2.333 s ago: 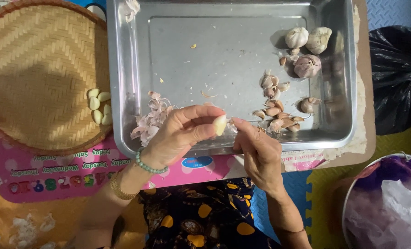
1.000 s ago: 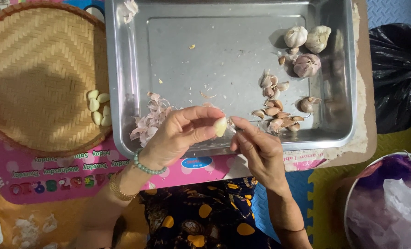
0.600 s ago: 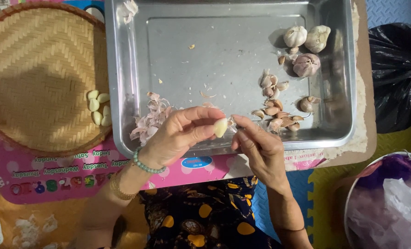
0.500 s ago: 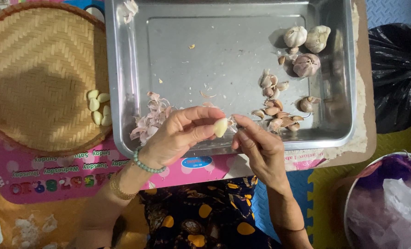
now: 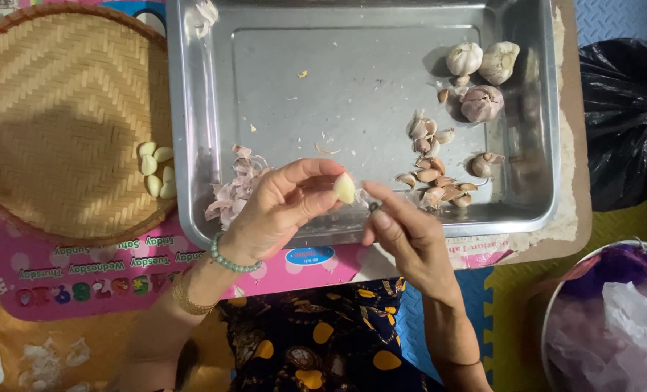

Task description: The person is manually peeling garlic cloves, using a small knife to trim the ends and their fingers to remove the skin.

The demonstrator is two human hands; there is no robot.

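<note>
- The left hand (image 5: pixel 276 210) pinches a pale peeled garlic clove (image 5: pixel 344 188) between thumb and forefinger, holding it just above the near rim of a metal tray (image 5: pixel 193 145).
- The right hand (image 5: pixel 403 232) sits just beside the clove, its fingers drawn together; thumb and forefinger nip a small dark object, too small to identify, and a thin scrap of papery skin shows between the hand and the clove.
- A green bead bracelet (image 5: pixel 230 260) and a gold bangle (image 5: pixel 187 299) circle the left wrist.
- A heap of pinkish garlic skins (image 5: pixel 232 190) lies in the tray just left of the left hand.
- Unpeeled cloves (image 5: pixel 432 178) lie scattered in the tray just beyond the right hand, with more loose cloves a little farther up.
- Three whole garlic bulbs (image 5: pixel 481 76) cluster near the tray's far right corner.
- A round woven basket (image 5: pixel 55 116) rests to the left of the tray, with a few peeled cloves (image 5: pixel 156 168) grouped by its right edge.
- A pink printed mat (image 5: pixel 84 268) lies under the basket and the tray's near edge on the worktop.
- A black plastic bag (image 5: pixel 624 123) sits to the right of the tray, and a round tub (image 5: pixel 555 319) holding purple and clear plastic fills the lower right corner.
</note>
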